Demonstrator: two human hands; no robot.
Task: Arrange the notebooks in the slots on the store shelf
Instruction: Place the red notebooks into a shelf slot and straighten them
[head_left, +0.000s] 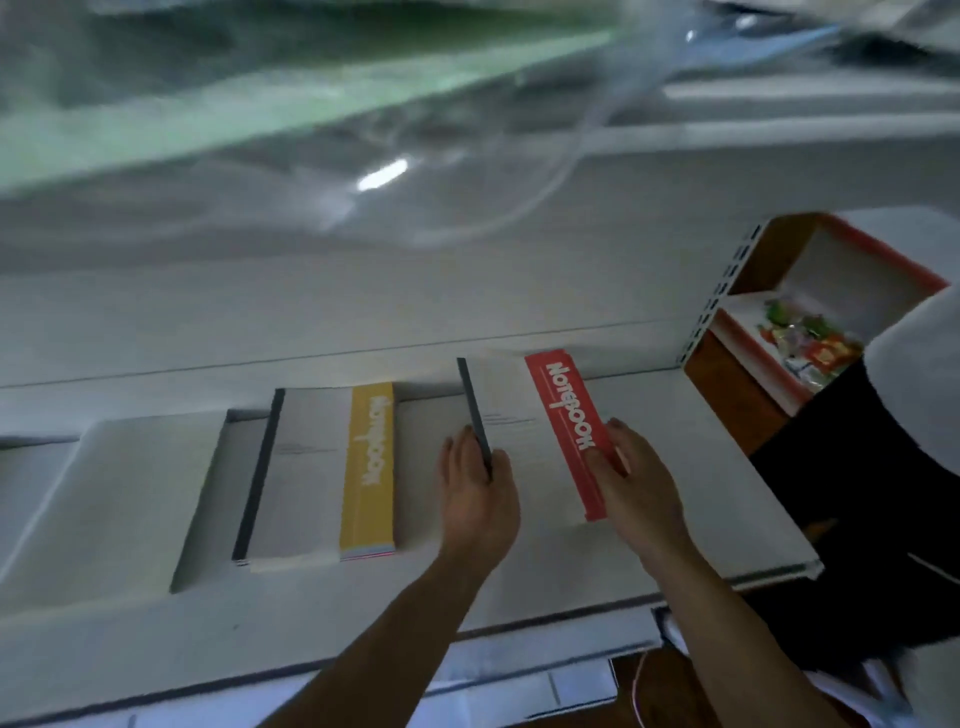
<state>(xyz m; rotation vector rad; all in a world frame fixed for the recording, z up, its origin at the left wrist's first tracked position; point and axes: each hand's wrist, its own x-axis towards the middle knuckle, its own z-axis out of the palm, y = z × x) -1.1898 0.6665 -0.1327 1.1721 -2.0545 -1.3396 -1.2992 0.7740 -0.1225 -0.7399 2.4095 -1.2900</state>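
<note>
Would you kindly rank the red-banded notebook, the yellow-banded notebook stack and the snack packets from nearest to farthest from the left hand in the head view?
1. red-banded notebook: gripped by the left hand at its spine.
2. yellow-banded notebook stack: just to the left.
3. snack packets: far off to the right.
</note>
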